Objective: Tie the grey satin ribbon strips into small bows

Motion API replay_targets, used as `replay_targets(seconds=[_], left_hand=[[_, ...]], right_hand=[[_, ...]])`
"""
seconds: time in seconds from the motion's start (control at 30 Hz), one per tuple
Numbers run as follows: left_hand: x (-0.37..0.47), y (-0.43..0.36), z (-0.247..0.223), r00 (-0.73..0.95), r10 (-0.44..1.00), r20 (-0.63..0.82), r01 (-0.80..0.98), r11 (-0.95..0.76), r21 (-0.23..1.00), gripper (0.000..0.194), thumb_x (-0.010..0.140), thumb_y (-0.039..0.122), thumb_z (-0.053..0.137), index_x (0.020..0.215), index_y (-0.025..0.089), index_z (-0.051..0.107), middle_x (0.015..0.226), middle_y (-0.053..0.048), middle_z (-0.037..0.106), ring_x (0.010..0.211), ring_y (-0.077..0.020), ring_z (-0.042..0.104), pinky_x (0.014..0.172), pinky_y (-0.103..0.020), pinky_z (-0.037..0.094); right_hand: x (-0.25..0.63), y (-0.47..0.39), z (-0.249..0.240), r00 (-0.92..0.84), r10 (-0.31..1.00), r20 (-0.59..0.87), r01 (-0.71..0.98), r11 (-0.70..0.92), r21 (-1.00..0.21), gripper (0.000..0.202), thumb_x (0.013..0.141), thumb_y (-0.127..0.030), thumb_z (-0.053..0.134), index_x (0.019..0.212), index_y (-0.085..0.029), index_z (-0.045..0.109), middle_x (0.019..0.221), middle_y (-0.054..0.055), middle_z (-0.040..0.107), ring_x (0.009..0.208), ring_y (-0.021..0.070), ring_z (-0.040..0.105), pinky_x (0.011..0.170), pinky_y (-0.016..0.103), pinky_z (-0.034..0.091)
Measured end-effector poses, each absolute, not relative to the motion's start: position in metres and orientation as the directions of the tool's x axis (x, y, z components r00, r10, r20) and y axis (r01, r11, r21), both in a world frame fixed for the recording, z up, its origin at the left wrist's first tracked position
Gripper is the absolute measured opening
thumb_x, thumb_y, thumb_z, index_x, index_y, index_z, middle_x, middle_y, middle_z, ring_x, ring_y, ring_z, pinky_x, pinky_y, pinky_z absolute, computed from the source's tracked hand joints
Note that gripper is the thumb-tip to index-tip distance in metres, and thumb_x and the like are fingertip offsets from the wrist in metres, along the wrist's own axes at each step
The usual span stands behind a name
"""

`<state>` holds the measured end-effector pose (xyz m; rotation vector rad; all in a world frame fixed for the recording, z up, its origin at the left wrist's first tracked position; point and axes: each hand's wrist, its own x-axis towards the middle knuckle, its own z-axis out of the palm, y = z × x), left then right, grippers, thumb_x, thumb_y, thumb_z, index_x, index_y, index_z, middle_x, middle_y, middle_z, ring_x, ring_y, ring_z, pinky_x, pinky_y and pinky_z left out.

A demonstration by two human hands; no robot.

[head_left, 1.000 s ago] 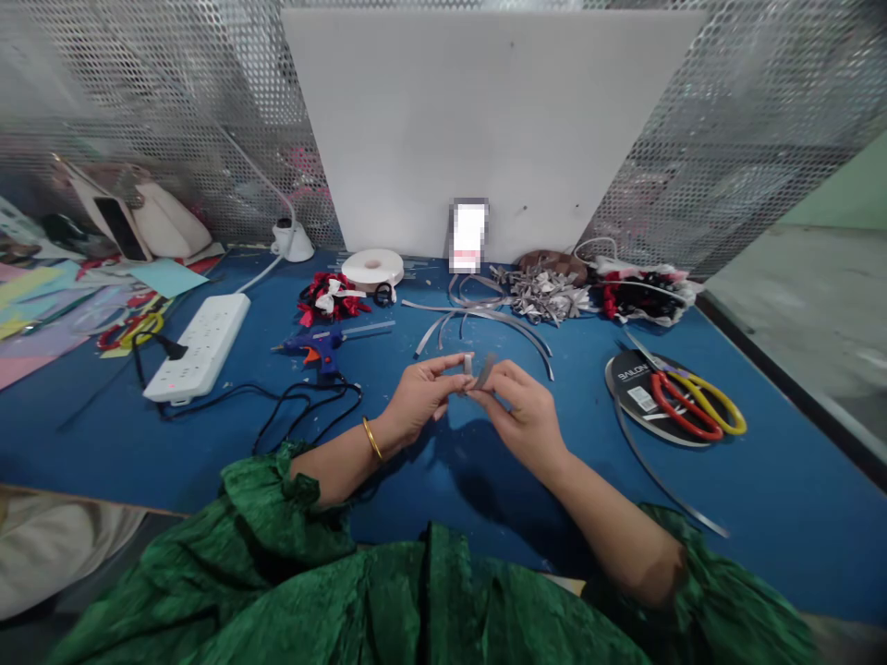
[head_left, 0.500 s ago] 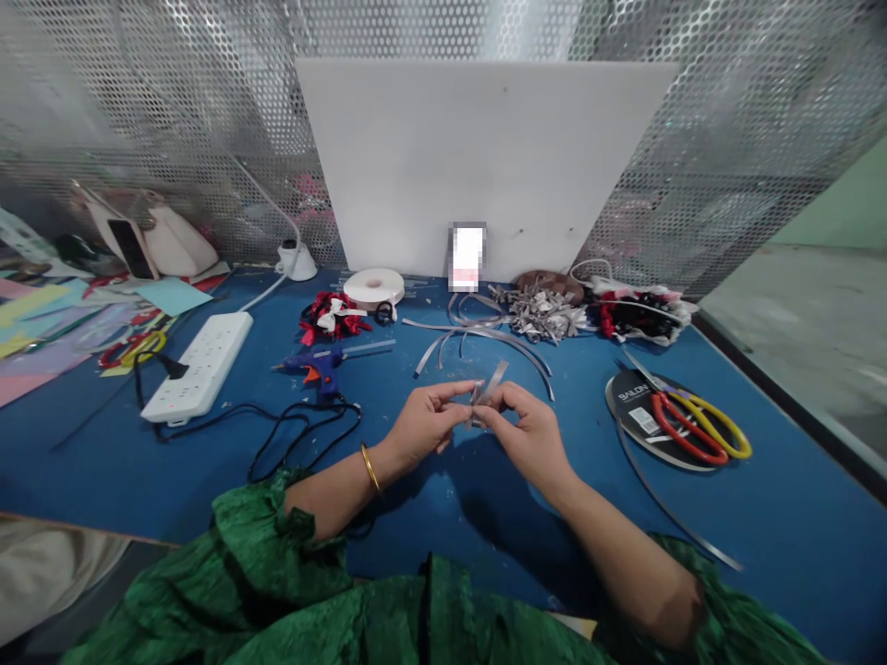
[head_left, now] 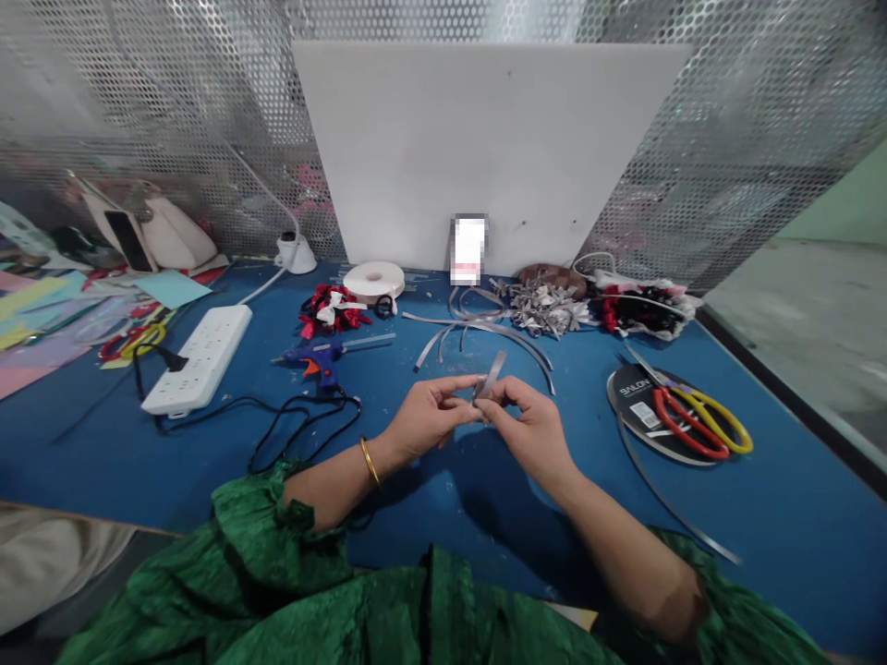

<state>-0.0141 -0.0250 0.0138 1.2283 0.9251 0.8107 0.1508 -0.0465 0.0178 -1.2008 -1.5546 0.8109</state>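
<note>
A short grey ribbon (head_left: 493, 371) is pinched between my two hands above the middle of the blue table, one end pointing up and away. My left hand (head_left: 433, 413), below a gold bangle, closes thumb and fingers on the ribbon's left part. From the other side my right hand (head_left: 528, 420) grips it, with thumb and index finger touching the left fingertips. The folded part between the fingers is mostly hidden. Just beyond the hands lie several loose grey ribbon strips (head_left: 485, 327). A pile of grey ribbon bows (head_left: 551, 309) sits behind, to the right.
To the left are a blue glue gun (head_left: 320, 358) with its black cord, a white power strip (head_left: 202, 360), red bows (head_left: 331, 310) and a white ribbon roll (head_left: 374, 280). Scissors (head_left: 701, 417) rest on a black ribbon spool (head_left: 637, 406) at right. A phone (head_left: 468, 249) leans on a white board (head_left: 485, 139).
The fingers have drawn slightly closer around the ribbon, and its free end has shifted a little. Both hands keep their grip. The view has tilted slightly.
</note>
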Motion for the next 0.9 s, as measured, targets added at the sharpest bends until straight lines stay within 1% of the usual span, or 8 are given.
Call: replay_targets(seconds=[0.1, 0.2, 0.27, 0.33, 0.47, 0.53, 0.73, 0.9], left_hand=[[-0.0117, -0.0258, 0.0147, 0.412, 0.899, -0.151, -0.025, 0.177, 0.984, 0.061, 0.071, 0.026, 0.071, 0.129, 0.013, 0.059, 0.069, -0.002, 0.069, 0.035, -0.0019, 0.037, 0.037, -0.016, 0.028], [-0.0096, -0.0269, 0.0169, 0.403, 0.908, -0.119, -0.012, 0.135, 0.991, 0.058, 0.070, 0.023, 0.070, 0.127, 0.011, 0.061, 0.073, -0.004, 0.071, 0.041, -0.0024, 0.042, 0.041, -0.016, 0.029], [-0.0093, -0.0274, 0.0182, 0.394, 0.915, -0.091, 0.020, 0.091, 0.996, 0.054, 0.071, 0.021, 0.068, 0.124, 0.011, 0.063, 0.071, -0.002, 0.070, 0.044, -0.0030, 0.044, 0.044, -0.016, 0.030], [-0.0099, -0.0277, 0.0186, 0.384, 0.921, -0.063, 0.058, 0.045, 0.997, 0.051, 0.072, 0.020, 0.066, 0.122, 0.011, 0.064, 0.071, -0.002, 0.069, 0.048, -0.0045, 0.046, 0.048, -0.016, 0.033], [-0.0113, -0.0282, 0.0167, 0.358, 0.934, -0.018, 0.129, -0.030, 0.991, 0.051, 0.073, 0.021, 0.065, 0.123, 0.011, 0.064, 0.067, -0.001, 0.067, 0.055, -0.0076, 0.049, 0.053, -0.018, 0.036], [-0.0112, -0.0291, 0.0160, 0.355, 0.935, -0.018, 0.174, -0.047, 0.984, 0.051, 0.073, 0.020, 0.064, 0.123, 0.011, 0.064, 0.064, 0.001, 0.064, 0.054, -0.0074, 0.047, 0.054, -0.019, 0.037], [-0.0091, -0.0325, 0.0178, 0.365, 0.930, -0.030, 0.251, -0.068, 0.966, 0.052, 0.073, 0.020, 0.058, 0.124, 0.011, 0.063, 0.061, 0.003, 0.060, 0.053, -0.0061, 0.042, 0.056, -0.018, 0.036], [-0.0094, -0.0340, 0.0152, 0.355, 0.934, 0.033, 0.364, -0.171, 0.916, 0.050, 0.074, 0.018, 0.055, 0.122, 0.016, 0.066, 0.068, 0.001, 0.067, 0.053, -0.0072, 0.044, 0.056, -0.019, 0.037]], right_hand=[[0.1518, -0.0462, 0.0177, -0.028, 0.979, 0.204, 0.139, 0.206, -0.969, 0.014, 0.081, -0.026, 0.064, 0.070, -0.019, 0.061, 0.067, -0.001, 0.059, 0.065, 0.0137, 0.053, 0.065, 0.027, 0.041], [0.1533, -0.0461, 0.0173, -0.051, 0.993, 0.106, -0.056, 0.103, -0.993, 0.015, 0.083, -0.030, 0.064, 0.073, -0.019, 0.063, 0.070, -0.001, 0.060, 0.068, 0.0137, 0.053, 0.067, 0.026, 0.041], [0.1541, -0.0464, 0.0179, -0.084, 0.993, 0.077, -0.099, 0.069, -0.993, 0.019, 0.084, -0.031, 0.062, 0.070, -0.019, 0.061, 0.069, -0.001, 0.058, 0.069, 0.0135, 0.052, 0.069, 0.026, 0.041], [0.1546, -0.0468, 0.0194, -0.109, 0.990, 0.087, -0.053, 0.082, -0.995, 0.022, 0.085, -0.030, 0.059, 0.067, -0.018, 0.059, 0.067, -0.001, 0.056, 0.068, 0.0134, 0.050, 0.068, 0.027, 0.039], [0.1547, -0.0475, 0.0213, -0.122, 0.975, 0.187, 0.187, 0.208, -0.960, 0.022, 0.081, -0.023, 0.057, 0.060, -0.018, 0.058, 0.067, 0.000, 0.052, 0.068, 0.0143, 0.048, 0.066, 0.028, 0.036], [0.1544, -0.0477, 0.0203, -0.120, 0.963, 0.240, 0.265, 0.264, -0.927, 0.021, 0.078, -0.019, 0.056, 0.057, -0.019, 0.055, 0.067, 0.000, 0.050, 0.069, 0.0148, 0.048, 0.066, 0.028, 0.036], [0.1546, -0.0468, 0.0133, -0.151, 0.952, 0.267, 0.334, 0.303, -0.892, 0.021, 0.072, -0.013, 0.052, 0.054, -0.020, 0.044, 0.068, -0.001, 0.045, 0.069, 0.0145, 0.047, 0.065, 0.028, 0.036], [0.1541, -0.0460, 0.0122, -0.168, 0.958, 0.232, 0.380, 0.280, -0.881, 0.023, 0.072, -0.013, 0.052, 0.053, -0.020, 0.041, 0.066, -0.001, 0.045, 0.066, 0.0137, 0.047, 0.063, 0.027, 0.036]])
